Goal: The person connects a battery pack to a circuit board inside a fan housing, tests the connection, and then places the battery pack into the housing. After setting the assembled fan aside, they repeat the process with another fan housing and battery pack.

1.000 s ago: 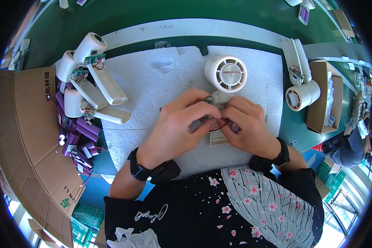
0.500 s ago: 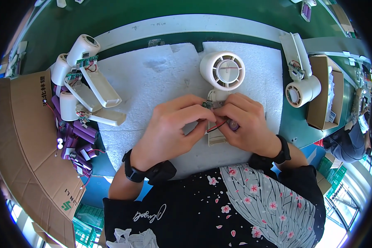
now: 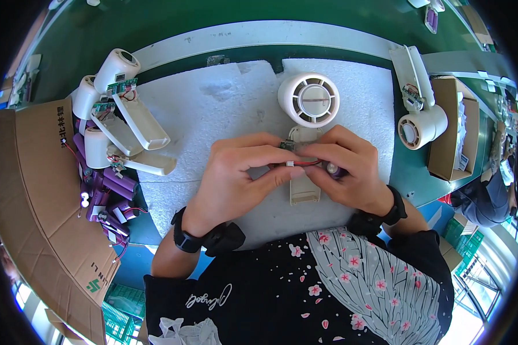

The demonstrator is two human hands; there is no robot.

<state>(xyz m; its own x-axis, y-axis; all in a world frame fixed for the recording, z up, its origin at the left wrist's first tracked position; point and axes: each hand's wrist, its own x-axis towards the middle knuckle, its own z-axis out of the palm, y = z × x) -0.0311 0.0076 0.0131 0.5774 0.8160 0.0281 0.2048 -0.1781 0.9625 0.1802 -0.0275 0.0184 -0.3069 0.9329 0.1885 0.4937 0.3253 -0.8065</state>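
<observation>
A white handheld fan's round head (image 3: 315,100) faces up on the foam, its open handle shell (image 3: 304,191) pointing toward me. Over that handle my left hand (image 3: 233,178) is closed, thumb and index finger at a small white plug (image 3: 290,164) with red and dark wires. A green circuit board (image 3: 287,145) shows just beyond the left index finger. My right hand (image 3: 354,164) is closed around a purple battery cell (image 3: 335,171), whose end shows beside the thumb. Its index finger and thumb reach the wires. The fingers hide part of the board and the handle.
White foam sheets (image 3: 184,109) cover the bench middle. At left, opened fans (image 3: 98,146) lie by purple battery cells (image 3: 118,183) and a tall cardboard flap (image 3: 46,190). Another opened fan (image 3: 420,123) sits right, beside a cardboard box (image 3: 449,155). A person (image 3: 483,198) is farther right.
The plug and wires have come up between my fingertips and now lie level. My right hand has shifted slightly right with the battery cell, showing more of the handle shell.
</observation>
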